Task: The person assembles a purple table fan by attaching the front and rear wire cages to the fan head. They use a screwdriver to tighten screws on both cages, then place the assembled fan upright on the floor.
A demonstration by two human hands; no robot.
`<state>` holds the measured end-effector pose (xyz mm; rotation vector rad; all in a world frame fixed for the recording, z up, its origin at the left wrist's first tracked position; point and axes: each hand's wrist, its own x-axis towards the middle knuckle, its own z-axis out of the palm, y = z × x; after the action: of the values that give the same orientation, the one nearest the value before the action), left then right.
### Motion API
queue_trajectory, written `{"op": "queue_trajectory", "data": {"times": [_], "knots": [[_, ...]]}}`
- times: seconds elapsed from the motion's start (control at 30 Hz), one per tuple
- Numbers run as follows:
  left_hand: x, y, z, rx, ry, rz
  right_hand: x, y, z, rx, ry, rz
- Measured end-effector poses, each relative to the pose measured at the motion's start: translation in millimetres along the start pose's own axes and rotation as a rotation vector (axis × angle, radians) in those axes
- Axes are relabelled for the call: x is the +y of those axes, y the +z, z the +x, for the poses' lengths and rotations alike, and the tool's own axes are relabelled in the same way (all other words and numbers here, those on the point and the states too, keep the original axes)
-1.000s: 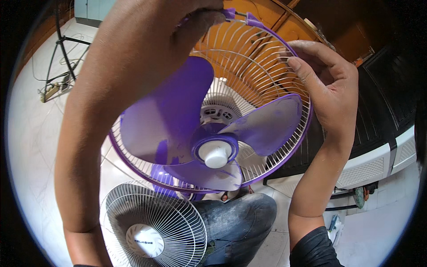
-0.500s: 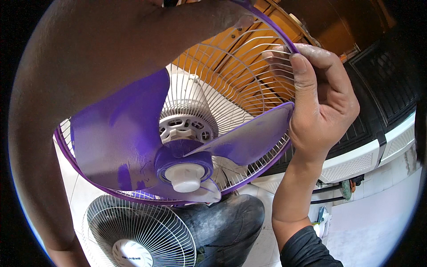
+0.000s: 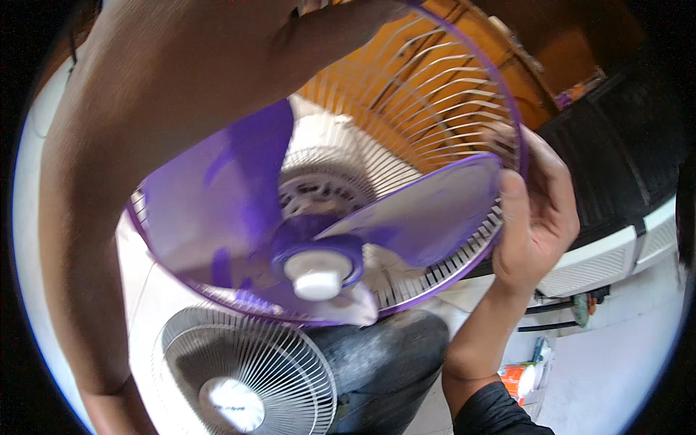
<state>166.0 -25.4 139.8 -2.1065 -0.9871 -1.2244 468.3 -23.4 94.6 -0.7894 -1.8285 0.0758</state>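
Gripping one purple-rimmed cage (image 3: 435, 98) behind three blades (image 3: 435, 214) was the right hand (image 3: 538, 214); how the left hand (image 3: 344, 25) closed couldn't be told. One white grille (image 3: 268, 362) lay below.

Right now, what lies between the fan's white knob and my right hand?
In the head view, a purple fan blade spans most of the stretch from the white knob to your right hand; past its edge show wires of the fan guard.
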Motion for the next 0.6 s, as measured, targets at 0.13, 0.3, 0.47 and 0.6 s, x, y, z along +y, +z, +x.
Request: {"op": "queue_trajectory", "data": {"times": [0.13, 0.3, 0.47, 0.6], "knots": [[-25.1, -35.9, -38.3, -0.007, -0.001, 0.122, -4.3, -13.0, -72.9, 0.297, -0.047, -0.151], [-33.1, -106.6, -158.3, -0.148, -0.341, 0.018, -56.0, -32.2, -232.1, -0.082, 0.176, -0.514], [55.5, -173.3, -334.6, -0.238, -1.385, -0.205, -109.6, 51.4, -297.2, -0.485, 1.069, 0.453], [146.9, -179.1, -394.5, -0.161, -1.698, -0.449, -121.1, 61.4, -314.5, -0.579, 1.154, 0.555]]}}
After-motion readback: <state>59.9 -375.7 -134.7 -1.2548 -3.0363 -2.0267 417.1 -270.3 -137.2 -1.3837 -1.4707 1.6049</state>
